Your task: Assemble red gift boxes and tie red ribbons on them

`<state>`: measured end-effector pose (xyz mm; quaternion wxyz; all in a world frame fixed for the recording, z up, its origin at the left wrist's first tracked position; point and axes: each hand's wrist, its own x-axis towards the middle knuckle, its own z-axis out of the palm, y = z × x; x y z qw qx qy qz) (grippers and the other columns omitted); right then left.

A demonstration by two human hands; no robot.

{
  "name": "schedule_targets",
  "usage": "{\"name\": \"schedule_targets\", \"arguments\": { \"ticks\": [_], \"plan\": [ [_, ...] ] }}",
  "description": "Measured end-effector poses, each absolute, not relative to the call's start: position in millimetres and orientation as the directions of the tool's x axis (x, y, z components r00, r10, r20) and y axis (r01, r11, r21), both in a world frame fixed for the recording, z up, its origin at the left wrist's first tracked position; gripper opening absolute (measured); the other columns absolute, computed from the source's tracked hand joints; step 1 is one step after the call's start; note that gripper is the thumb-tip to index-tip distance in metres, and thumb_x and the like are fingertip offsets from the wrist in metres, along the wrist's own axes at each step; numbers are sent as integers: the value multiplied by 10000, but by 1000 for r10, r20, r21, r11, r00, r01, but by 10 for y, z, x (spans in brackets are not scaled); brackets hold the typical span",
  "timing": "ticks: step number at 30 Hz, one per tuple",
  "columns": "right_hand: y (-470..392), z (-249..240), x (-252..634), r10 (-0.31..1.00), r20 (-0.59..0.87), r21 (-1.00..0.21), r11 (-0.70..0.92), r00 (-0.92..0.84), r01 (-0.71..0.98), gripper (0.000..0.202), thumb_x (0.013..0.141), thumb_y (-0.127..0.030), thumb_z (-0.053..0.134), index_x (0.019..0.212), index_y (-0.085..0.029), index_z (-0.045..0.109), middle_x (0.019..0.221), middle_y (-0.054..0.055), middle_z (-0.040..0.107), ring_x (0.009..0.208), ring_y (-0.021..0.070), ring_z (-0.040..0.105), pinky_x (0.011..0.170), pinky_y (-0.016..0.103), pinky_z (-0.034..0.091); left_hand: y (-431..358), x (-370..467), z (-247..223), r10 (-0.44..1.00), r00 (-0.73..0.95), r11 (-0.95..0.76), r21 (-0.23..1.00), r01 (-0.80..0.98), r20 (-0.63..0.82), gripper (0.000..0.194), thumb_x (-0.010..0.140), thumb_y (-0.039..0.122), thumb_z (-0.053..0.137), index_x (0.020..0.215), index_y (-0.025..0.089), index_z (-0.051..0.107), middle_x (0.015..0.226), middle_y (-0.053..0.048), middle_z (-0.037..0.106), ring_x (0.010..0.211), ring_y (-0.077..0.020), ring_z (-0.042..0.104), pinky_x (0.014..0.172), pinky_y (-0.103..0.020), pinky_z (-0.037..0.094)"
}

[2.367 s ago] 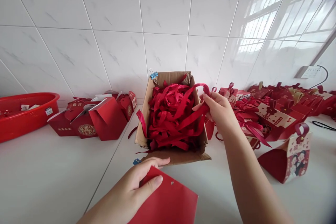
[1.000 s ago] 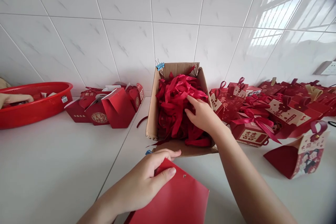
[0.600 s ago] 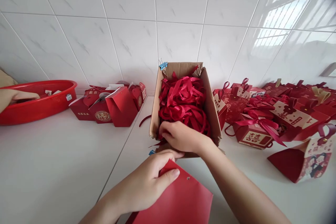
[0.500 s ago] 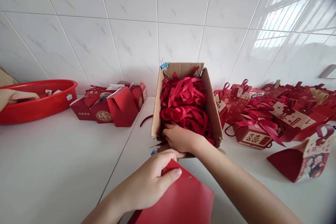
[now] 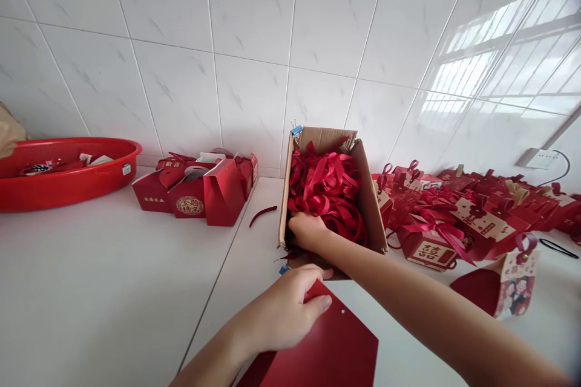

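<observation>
My left hand (image 5: pixel 288 308) is closed on the top edge of a red paper gift box (image 5: pixel 342 347) with a small hole near its peak. The lower part of that box runs out of the bottom of the view. Just beyond it stands an open cardboard box (image 5: pixel 373 196) filled with shiny red ribbons (image 5: pixel 329 175). My right hand (image 5: pixel 311 231) reaches down inside the cardboard box at its near left corner, beside the ribbons. Its fingertips are hidden there, so I cannot see what they touch.
Several red gift boxes (image 5: pixel 193 193) stand at the left, next to a red plastic basin (image 5: pixel 68 188). Many finished-looking boxes (image 5: pixel 433 248) crowd the right side. A dark red strap (image 5: pixel 262 214) lies on the white table. Part of another person's sleeve (image 5: pixel 9 124) shows at far left.
The view has shifted, so most things sit slightly right and lower. The other person's hand has left the basin. Both my hands stay in nearly the same places relative to the boxes.
</observation>
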<state>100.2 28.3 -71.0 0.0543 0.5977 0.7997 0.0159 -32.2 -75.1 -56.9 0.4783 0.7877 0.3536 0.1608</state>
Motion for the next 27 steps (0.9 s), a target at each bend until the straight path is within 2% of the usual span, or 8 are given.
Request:
{"name": "schedule_targets", "arguments": {
  "ticks": [5, 9, 12, 14, 17, 20, 23, 27],
  "plan": [
    [349, -768, 1011, 971, -82, 31, 227, -224, 973, 268, 922, -312, 597, 1128, -142, 608, 1149, 90, 626, 1010, 206, 628, 865, 403, 538, -735, -323, -586, 709, 701, -265, 890, 372, -82, 437, 886, 361, 525, 1299, 233, 582, 1408, -41, 557, 1337, -252, 466, 1129, -394, 352],
    [387, -763, 1127, 968, -34, -155, 240, -248, 958, 205, 914, -309, 607, 1028, -141, 635, 1020, 55, 662, 888, 169, 650, 786, 360, 556, -732, -314, -597, 730, 680, -274, 881, 387, -72, 418, 884, 362, 514, 1266, 217, 603, 1389, -48, 574, 1324, -248, 481, 1120, -393, 363],
    [346, -664, 1246, 946, 135, -348, 324, -295, 880, 62, 841, -204, 671, 885, -162, 663, 907, 35, 694, 821, 155, 651, 775, 315, 538, -737, -309, -606, 748, 662, -291, 872, 393, -49, 415, 885, 354, 508, 1261, 207, 607, 1379, -62, 583, 1313, -254, 494, 1111, -407, 372],
    [268, -558, 1322, 910, 306, -459, 399, -281, 794, 59, 815, -136, 647, 851, -183, 653, 887, 33, 700, 829, 160, 646, 791, 298, 515, -735, -307, -613, 754, 656, -293, 874, 387, -38, 419, 891, 352, 501, 1270, 204, 600, 1382, -65, 580, 1315, -254, 493, 1113, -413, 371],
    [109, -397, 1426, 831, 538, -585, 491, -144, 645, 67, 874, -187, 541, 922, -196, 587, 881, 34, 675, 818, 165, 627, 743, 289, 491, -715, -303, -623, 765, 643, -285, 884, 370, -22, 435, 896, 347, 497, 1299, 203, 578, 1396, -69, 568, 1325, -251, 483, 1122, -420, 363],
    [-15, -308, 1527, 748, 662, -674, 562, 53, 479, 110, 906, -311, 506, 941, -209, 527, 819, 13, 628, 720, 146, 582, 639, 261, 453, -676, -291, -634, 778, 628, -275, 900, 338, 2, 432, 893, 339, 515, 1305, 228, 576, 1396, -65, 569, 1326, -259, 483, 1123, -435, 363],
    [-54, -296, 1626, 672, 695, -719, 633, 258, 289, 169, 892, -382, 537, 914, -216, 516, 836, 7, 602, 739, 135, 574, 662, 253, 460, -612, -266, -638, 801, 597, -294, 903, 315, 52, 385, 897, 359, 516, 1256, 257, 610, 1366, -59, 593, 1294, -269, 516, 1085, -434, 411],
    [-54, -273, 1782, 621, 632, -714, 700, 463, 36, 179, 885, -392, 544, 901, -216, 515, 847, 7, 617, 779, 140, 623, 733, 285, 508, -426, -193, -630, 839, 495, -417, 851, 318, 226, 316, 903, 374, 494, 1142, 228, 643, 1286, -87, 630, 1211, -260, 578, 1048, -404, 442]
  ]
}}
